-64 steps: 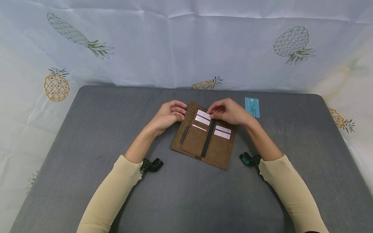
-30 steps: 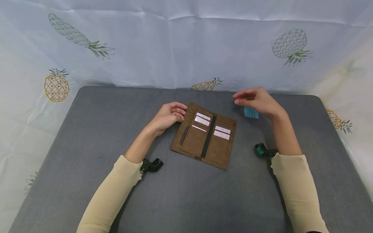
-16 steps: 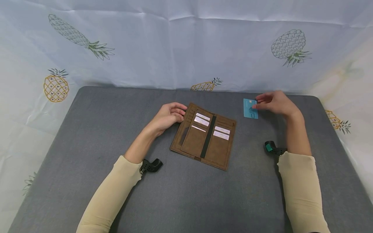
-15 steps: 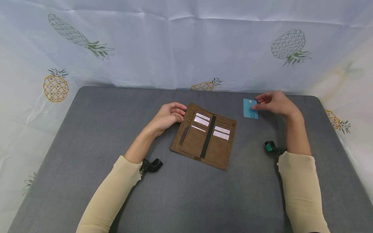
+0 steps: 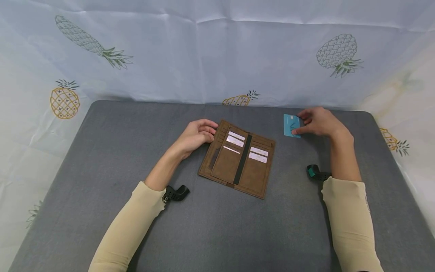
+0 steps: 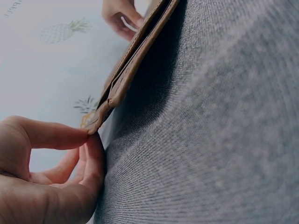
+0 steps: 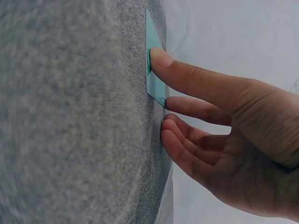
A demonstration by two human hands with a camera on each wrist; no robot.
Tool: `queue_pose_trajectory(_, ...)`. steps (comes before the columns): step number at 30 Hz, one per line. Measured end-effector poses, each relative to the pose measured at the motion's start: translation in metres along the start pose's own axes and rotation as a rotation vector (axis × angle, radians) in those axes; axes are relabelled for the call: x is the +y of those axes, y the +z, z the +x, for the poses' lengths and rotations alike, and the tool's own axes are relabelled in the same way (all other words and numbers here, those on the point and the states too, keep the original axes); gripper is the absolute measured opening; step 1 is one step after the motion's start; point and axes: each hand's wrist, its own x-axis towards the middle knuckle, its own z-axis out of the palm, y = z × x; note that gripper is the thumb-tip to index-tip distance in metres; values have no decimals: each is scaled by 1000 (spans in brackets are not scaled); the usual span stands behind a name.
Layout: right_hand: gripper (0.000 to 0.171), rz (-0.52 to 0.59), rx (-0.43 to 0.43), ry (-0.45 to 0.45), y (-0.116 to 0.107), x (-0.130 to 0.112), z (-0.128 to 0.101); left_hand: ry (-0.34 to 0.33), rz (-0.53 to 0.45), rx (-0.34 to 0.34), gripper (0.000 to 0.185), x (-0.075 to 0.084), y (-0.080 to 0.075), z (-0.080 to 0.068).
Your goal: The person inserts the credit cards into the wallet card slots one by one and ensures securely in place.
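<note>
In the head view a brown bifold wallet lies spread on the grey table, several white cards showing in its slots. My left hand is at its upper left edge; the left wrist view shows thumb and index finger pinching a corner of the wallet. To the right, a light-blue card with a chip and lettering lies flat. My right hand is over its right side. In the right wrist view the thumb rests on the blue card's face, and the fairly straight index finger reaches its corner.
Grey cloth covers the table. A white curtain with pineapple prints hangs along its back edge and both sides. Black wrist cameras are strapped at both cuffs.
My right hand left the wallet, travelled right past the blue card, then came to its right side; lately the thumb shifted lower on the card. My left hand stayed put.
</note>
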Motion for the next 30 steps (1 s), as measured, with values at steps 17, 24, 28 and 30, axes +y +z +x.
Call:
queue_pose_trajectory(17, 51, 301, 6, -68, 0, 3, -1, 6, 21, 3, 48, 0, -1, 1)
queue_pose_trajectory(24, 46, 436, -10, -204, 1, -22, -8, 8, 22, 0, 49, 1, 0, 0)
queue_pose_trajectory(28, 45, 422, -64, -269, 7, -38, -7, 7, 18, 0, 49, 0, 0, 0)
queue_pose_trajectory(30, 44, 420, -97, -284, 11, -44, -5, 7, 17, 0, 50, 0, 0, 0)
